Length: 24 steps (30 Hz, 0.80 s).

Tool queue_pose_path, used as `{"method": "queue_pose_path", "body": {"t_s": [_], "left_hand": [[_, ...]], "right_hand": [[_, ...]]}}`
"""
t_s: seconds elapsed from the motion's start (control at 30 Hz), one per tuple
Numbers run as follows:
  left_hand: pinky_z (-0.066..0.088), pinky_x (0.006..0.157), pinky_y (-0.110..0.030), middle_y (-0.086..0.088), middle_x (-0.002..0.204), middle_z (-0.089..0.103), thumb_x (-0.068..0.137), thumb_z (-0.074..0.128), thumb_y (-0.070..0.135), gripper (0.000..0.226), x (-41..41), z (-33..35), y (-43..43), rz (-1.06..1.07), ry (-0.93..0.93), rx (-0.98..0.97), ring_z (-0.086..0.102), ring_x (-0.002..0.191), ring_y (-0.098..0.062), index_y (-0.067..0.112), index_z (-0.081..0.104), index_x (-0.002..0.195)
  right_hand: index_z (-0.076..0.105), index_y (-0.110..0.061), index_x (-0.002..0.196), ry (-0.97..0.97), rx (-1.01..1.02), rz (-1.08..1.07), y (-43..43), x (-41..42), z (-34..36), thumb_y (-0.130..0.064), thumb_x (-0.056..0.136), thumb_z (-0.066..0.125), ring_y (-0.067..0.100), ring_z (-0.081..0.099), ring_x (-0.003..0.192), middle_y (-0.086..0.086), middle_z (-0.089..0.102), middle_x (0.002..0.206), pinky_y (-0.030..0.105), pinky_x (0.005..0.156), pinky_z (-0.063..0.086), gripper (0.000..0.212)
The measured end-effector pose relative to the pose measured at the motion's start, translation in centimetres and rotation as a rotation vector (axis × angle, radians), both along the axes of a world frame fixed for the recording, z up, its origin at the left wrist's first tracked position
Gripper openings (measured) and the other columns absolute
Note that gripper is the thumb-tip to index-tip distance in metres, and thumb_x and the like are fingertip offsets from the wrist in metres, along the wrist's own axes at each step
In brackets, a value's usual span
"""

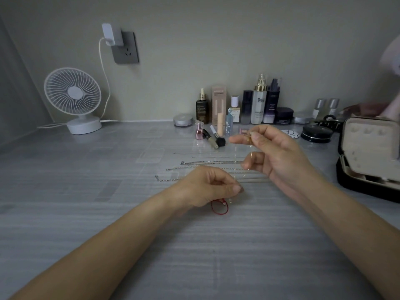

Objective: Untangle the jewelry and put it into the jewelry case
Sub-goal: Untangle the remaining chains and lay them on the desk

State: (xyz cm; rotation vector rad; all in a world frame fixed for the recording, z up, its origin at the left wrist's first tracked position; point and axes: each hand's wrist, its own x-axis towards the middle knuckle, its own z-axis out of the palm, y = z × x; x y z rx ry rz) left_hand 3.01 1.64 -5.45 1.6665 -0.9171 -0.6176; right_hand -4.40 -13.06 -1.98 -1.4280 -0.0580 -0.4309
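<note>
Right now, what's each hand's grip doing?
Left hand: closed, apparently pinching the gold chain; too fine to be sure.
Right hand: closed, pinching the gold chain's upper end.

shiny metal chains (203,167) on matt streaked table (86,191).

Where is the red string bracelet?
The red string bracelet lies near the head view's centre, below the left hand, nearer the person than the silver chains.

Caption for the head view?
Left hand and right hand pinch a gold chain; silver chains lie on the table, jewelry case open at right.
</note>
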Motion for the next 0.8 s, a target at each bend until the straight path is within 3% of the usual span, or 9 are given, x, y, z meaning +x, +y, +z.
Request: {"method": "queue_pose_path", "body": {"t_s": [0.13,0.27,0.47,0.8], "left_hand": [[0.051,0.063,-0.016,0.011,0.063,0.067,0.083,0.065,0.005,0.015,0.48,-0.07,0.12,0.092,0.026,-0.006,0.059,0.060,-0.002,0.019,0.069,0.079],[0.043,0.061,-0.022,0.011,0.058,0.062,0.080,0.070,0.012,0.016,0.46,0.03,0.21,0.124,0.024,-0.008,0.053,0.057,-0.006,0.022,0.066,0.069],[0.044,0.065,-0.023,-0.002,0.068,0.064,0.089,0.055,0.007,0.021,0.10,0.66,0.37,0.106,0.104,-0.083,0.056,0.065,-0.012,0.016,0.060,0.070],[0.047,0.062,-0.014,0.007,0.066,0.067,0.091,0.055,0.010,0.017,0.46,0.43,0.63,0.109,0.085,-0.070,0.061,0.064,-0.002,0.013,0.063,0.076]], "right_hand": [[0.050,-0.010,0.093,-0.010,0.012,-0.006,-0.15,-0.13,0.21,-0.012,0.096,0.042,0.014,0.058,0.045,0.006,0.072,0.099,0.025,0.052,0.053,0.009],[0.051,-0.006,0.098,0.004,0.001,-0.011,-0.19,-0.25,0.31,-0.011,0.095,0.043,0.013,0.054,0.043,0.007,0.073,0.095,0.026,0.052,0.053,0.010],[0.055,-0.012,0.086,0.020,-0.022,-0.011,-0.12,-0.40,0.30,-0.008,0.093,0.046,0.013,0.053,0.043,0.007,0.072,0.080,0.025,0.053,0.052,0.012],[0.058,-0.012,0.074,0.039,-0.066,0.007,-0.96,-0.25,0.00,-0.004,0.089,0.050,0.012,0.055,0.053,0.001,0.062,0.058,0.022,0.056,0.050,0.018]]}}
